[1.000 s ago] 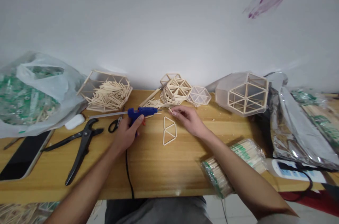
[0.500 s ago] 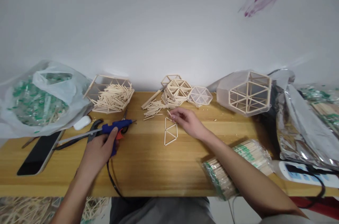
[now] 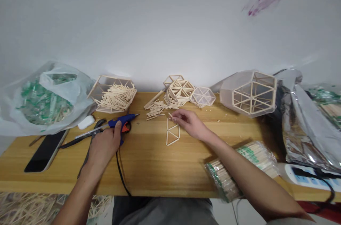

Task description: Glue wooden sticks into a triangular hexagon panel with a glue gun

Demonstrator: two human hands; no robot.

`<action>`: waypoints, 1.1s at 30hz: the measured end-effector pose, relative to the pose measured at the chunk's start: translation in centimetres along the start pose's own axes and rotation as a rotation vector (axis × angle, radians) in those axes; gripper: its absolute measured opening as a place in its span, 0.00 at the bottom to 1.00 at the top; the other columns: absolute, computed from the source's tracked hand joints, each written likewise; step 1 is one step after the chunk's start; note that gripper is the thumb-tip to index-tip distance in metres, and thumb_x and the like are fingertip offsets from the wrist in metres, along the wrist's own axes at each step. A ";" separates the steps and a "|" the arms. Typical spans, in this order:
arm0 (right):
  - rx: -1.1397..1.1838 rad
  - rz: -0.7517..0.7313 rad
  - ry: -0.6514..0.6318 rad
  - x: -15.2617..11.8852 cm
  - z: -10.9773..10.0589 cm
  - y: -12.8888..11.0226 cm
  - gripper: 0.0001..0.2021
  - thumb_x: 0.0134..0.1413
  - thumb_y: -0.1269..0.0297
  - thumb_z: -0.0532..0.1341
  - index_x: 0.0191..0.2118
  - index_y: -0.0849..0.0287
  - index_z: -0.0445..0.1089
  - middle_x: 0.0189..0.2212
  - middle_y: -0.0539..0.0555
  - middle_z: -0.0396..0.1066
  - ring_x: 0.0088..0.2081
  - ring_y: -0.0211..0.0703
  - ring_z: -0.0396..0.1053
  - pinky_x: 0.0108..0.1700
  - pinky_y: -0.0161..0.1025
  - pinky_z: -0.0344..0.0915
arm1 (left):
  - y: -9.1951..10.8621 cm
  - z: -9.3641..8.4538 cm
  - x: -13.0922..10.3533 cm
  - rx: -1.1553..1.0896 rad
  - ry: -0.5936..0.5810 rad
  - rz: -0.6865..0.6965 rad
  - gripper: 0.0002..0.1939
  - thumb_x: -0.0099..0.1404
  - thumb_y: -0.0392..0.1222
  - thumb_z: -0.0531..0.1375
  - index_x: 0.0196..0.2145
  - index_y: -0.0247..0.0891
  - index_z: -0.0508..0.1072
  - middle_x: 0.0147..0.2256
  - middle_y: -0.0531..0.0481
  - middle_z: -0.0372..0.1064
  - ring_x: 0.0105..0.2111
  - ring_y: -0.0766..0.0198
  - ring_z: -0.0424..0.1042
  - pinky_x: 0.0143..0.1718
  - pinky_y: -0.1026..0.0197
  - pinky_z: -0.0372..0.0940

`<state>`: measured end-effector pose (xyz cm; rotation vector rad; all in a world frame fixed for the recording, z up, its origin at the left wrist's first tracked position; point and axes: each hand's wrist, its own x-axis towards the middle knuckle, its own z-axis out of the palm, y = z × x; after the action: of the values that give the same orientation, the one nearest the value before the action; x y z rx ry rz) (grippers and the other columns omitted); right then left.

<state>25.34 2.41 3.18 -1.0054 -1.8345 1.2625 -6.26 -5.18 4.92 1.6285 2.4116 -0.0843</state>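
Note:
My left hand [image 3: 106,144] is closed around a blue hot glue gun [image 3: 117,122] with a red trigger, its nozzle pointing right and a glue stick sticking out of its back. In my right hand [image 3: 188,122], a short wooden stick [image 3: 170,115] is pinched between thumb and fingers. Just below those fingertips lies a flat frame of joined sticks [image 3: 167,136], forming triangles on the table. Beyond it is a pile of loose short sticks [image 3: 157,108], beside stacked hexagonal stick frames [image 3: 179,88].
A stick basket [image 3: 117,97] full of sticks and a plastic bag [image 3: 53,100] stand at the left, near a phone [image 3: 45,152] and a white case [image 3: 86,122]. At right are a covered stick lantern shape [image 3: 247,93], a packet of sticks [image 3: 239,168] and a power strip [image 3: 309,177].
My left hand and the glue gun have moved right and slightly away from me, toward the stick frame. My right hand stays by the frame with its stick.

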 end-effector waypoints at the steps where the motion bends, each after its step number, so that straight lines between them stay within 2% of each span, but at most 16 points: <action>1: 0.030 0.015 -0.004 0.0 0.0 0.0 0.12 0.64 0.55 0.64 0.41 0.59 0.76 0.31 0.52 0.76 0.31 0.41 0.69 0.33 0.37 0.63 | 0.2 -0.1 0.2 0.003 0.002 -0.017 0.39 0.74 0.60 0.38 0.33 0.35 0.81 0.34 0.26 0.79 0.37 0.34 0.79 0.38 0.45 0.67; 8: 0.285 0.128 -0.065 0.1 0.1 0.0 0.17 0.56 0.49 0.71 0.40 0.58 0.76 0.32 0.52 0.78 0.34 0.42 0.75 0.37 0.39 0.71 | 0.2 -1.1 0.3 0.028 0.046 -0.010 0.35 0.71 0.67 0.44 0.28 0.39 0.78 0.27 0.32 0.76 0.32 0.34 0.77 0.31 0.48 0.62; 9: 0.309 0.137 -0.071 0.1 0.1 0.0 0.17 0.56 0.49 0.71 0.40 0.58 0.76 0.32 0.52 0.78 0.34 0.42 0.76 0.37 0.39 0.72 | 0.2 -1.3 0.1 0.031 0.097 -0.002 0.34 0.71 0.67 0.45 0.29 0.40 0.78 0.28 0.33 0.76 0.33 0.35 0.77 0.32 0.48 0.62; 11: 0.349 0.150 -0.074 0.0 0.1 -0.1 0.17 0.55 0.50 0.72 0.40 0.59 0.77 0.31 0.52 0.78 0.34 0.42 0.76 0.38 0.39 0.73 | 0.8 -1.5 -0.7 -0.027 0.284 0.040 0.28 0.72 0.63 0.49 0.31 0.40 0.76 0.32 0.34 0.77 0.37 0.37 0.76 0.35 0.48 0.63; 13: 0.383 0.156 -0.083 0.0 0.1 -0.2 0.16 0.55 0.52 0.73 0.41 0.59 0.77 0.31 0.52 0.79 0.34 0.42 0.77 0.39 0.40 0.75 | 2.3 -1.4 -1.7 -0.205 0.482 0.129 0.22 0.72 0.59 0.53 0.34 0.39 0.76 0.36 0.37 0.77 0.41 0.42 0.76 0.40 0.49 0.66; 14: 0.400 0.159 -0.090 0.0 0.2 -0.2 0.16 0.55 0.52 0.73 0.40 0.59 0.77 0.31 0.52 0.79 0.35 0.42 0.78 0.40 0.41 0.75 | 3.4 -1.1 -2.2 -0.330 0.489 0.223 0.20 0.71 0.57 0.54 0.35 0.39 0.76 0.36 0.39 0.77 0.40 0.46 0.76 0.42 0.50 0.67; 16: 0.437 0.169 -0.105 -0.1 0.3 -0.3 0.16 0.54 0.53 0.74 0.41 0.59 0.76 0.32 0.52 0.79 0.35 0.42 0.78 0.42 0.42 0.76 | 5.9 -0.3 -3.3 -0.603 0.368 0.385 0.16 0.71 0.54 0.58 0.40 0.40 0.78 0.39 0.44 0.79 0.40 0.52 0.77 0.44 0.54 0.68; 18: 0.479 0.178 -0.111 -0.1 0.4 -0.4 0.17 0.53 0.53 0.75 0.42 0.58 0.75 0.34 0.52 0.79 0.37 0.42 0.79 0.44 0.42 0.76 | 8.5 0.5 -3.9 -0.778 0.247 0.441 0.14 0.69 0.53 0.62 0.43 0.41 0.80 0.40 0.46 0.81 0.41 0.54 0.78 0.47 0.55 0.69; 21: 0.531 0.179 -0.111 -0.1 0.6 -0.4 0.20 0.51 0.54 0.76 0.42 0.57 0.72 0.35 0.52 0.79 0.38 0.41 0.79 0.45 0.41 0.75 | 11.8 1.4 -4.0 -1.035 0.097 0.426 0.12 0.67 0.51 0.65 0.41 0.41 0.81 0.41 0.47 0.82 0.41 0.55 0.79 0.45 0.56 0.71; 24: 0.547 0.169 -0.103 -0.1 0.7 -0.1 0.21 0.50 0.53 0.77 0.40 0.56 0.69 0.34 0.51 0.79 0.37 0.41 0.79 0.43 0.41 0.75 | 13.4 1.8 -3.6 -1.231 0.016 0.354 0.10 0.64 0.48 0.66 0.37 0.39 0.81 0.37 0.47 0.82 0.38 0.57 0.79 0.43 0.58 0.72; 26: 0.504 0.148 -0.086 -0.1 0.7 0.1 0.19 0.52 0.54 0.75 0.41 0.56 0.68 0.34 0.51 0.78 0.36 0.42 0.79 0.41 0.40 0.74 | 13.3 2.0 -3.2 -1.265 -0.002 0.341 0.11 0.64 0.48 0.67 0.37 0.39 0.81 0.37 0.48 0.81 0.37 0.58 0.79 0.42 0.58 0.72; 28: 0.336 0.094 -0.043 -0.2 0.5 0.2 0.14 0.57 0.58 0.73 0.41 0.57 0.69 0.33 0.51 0.78 0.35 0.42 0.77 0.40 0.39 0.72 | 12.3 2.2 -2.7 -1.214 0.010 0.361 0.12 0.66 0.50 0.66 0.39 0.39 0.80 0.37 0.48 0.81 0.37 0.58 0.79 0.42 0.58 0.72; 31: -0.075 -0.031 0.012 -0.2 0.1 0.3 0.05 0.61 0.67 0.69 0.39 0.58 0.72 0.32 0.51 0.76 0.33 0.41 0.72 0.38 0.38 0.67 | 9.8 2.7 -2.1 -0.959 0.103 0.473 0.12 0.69 0.50 0.64 0.42 0.41 0.82 0.40 0.48 0.82 0.40 0.57 0.79 0.45 0.56 0.72; 33: -0.265 -0.092 0.004 -0.2 -0.2 0.3 0.03 0.62 0.71 0.67 0.38 0.59 0.73 0.31 0.52 0.75 0.33 0.41 0.71 0.37 0.37 0.65 | 8.4 3.1 -1.7 -0.775 0.150 0.579 0.11 0.71 0.47 0.62 0.42 0.42 0.83 0.42 0.48 0.82 0.43 0.55 0.79 0.47 0.54 0.71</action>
<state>25.71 2.36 2.95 -1.0465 -2.0585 0.9796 2.55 -4.11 2.94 1.8408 1.6022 0.9581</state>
